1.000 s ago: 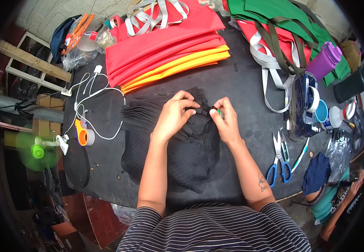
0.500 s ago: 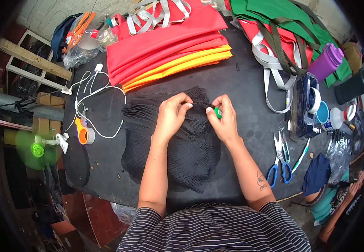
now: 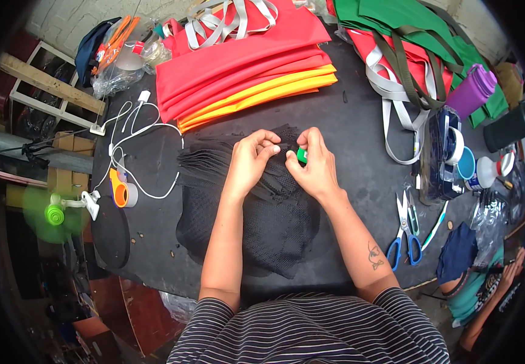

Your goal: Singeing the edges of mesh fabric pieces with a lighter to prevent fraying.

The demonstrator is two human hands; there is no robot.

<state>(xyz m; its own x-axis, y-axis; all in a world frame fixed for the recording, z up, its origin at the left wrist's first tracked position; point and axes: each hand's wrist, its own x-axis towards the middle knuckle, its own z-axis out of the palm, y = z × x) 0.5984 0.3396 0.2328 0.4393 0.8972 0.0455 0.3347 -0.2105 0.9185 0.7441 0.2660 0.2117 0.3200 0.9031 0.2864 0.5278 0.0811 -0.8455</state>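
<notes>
Black mesh fabric (image 3: 244, 230) lies gathered in folds on the dark table under my hands. My left hand (image 3: 250, 161) is closed in a pinch at the fabric's upper part, thumb against forefinger, holding a bit of its edge. Just right of it, my right hand (image 3: 314, 164) is closed around a small green tool (image 3: 302, 155). Most of that tool is hidden by my fingers, so its kind does not show. Its dark end points toward the fabric edge at my left fingertips.
Folded red bags (image 3: 238, 79) and yellow ones (image 3: 262, 97) are stacked beyond the fabric. White cables (image 3: 147, 127) and a tape dispenser (image 3: 123, 191) lie left. Blue-handled scissors (image 3: 403, 230), a cutter (image 3: 413, 215), green bags (image 3: 408, 18) and a purple bottle (image 3: 473, 91) are right.
My right hand has shifted left and slightly up, closer to my left hand, bringing the green tool along. My left hand has barely moved.
</notes>
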